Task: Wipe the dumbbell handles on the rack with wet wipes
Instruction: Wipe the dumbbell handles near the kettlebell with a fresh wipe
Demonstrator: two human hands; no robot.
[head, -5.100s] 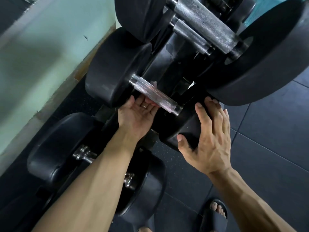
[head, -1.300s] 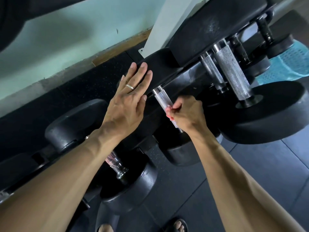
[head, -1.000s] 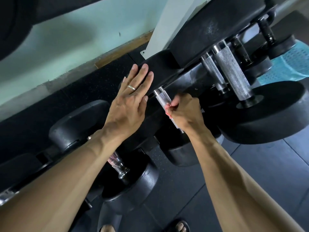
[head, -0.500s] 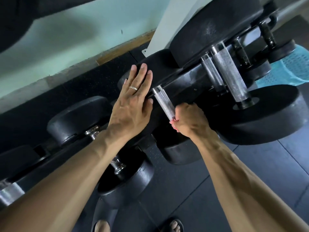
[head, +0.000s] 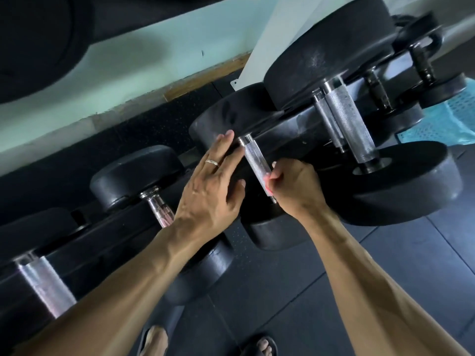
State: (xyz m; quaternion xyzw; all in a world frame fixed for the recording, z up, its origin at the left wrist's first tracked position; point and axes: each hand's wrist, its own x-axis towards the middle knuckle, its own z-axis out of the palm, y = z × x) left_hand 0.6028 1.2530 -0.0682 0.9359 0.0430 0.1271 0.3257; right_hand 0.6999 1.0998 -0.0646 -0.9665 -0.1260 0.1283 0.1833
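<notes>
A knurled steel dumbbell handle (head: pixel 253 156) runs between a far black head (head: pixel 226 119) and a near black head (head: pixel 272 232) on the black rack (head: pixel 290 132). My right hand (head: pixel 295 186) is closed around the handle's lower end. A small pink-red bit shows between its fingers and the steel; I cannot tell if it is a wipe. My left hand (head: pixel 213 186) lies flat, fingers spread, against the far head just left of the handle. It holds nothing and wears a ring.
More handles sit on the rack: a thick one (head: pixel 349 119) to the right above a large black head (head: pixel 406 183), one (head: pixel 160 209) to the left, another (head: pixel 46 286) at far left. A blue basket (head: pixel 447 122) stands at the right edge. My sandalled feet (head: pixel 262 346) are on dark floor tiles.
My right hand has slid down the handle from its middle toward the near head, leaving more bare steel above it. My left hand has stayed flat on the far head.
</notes>
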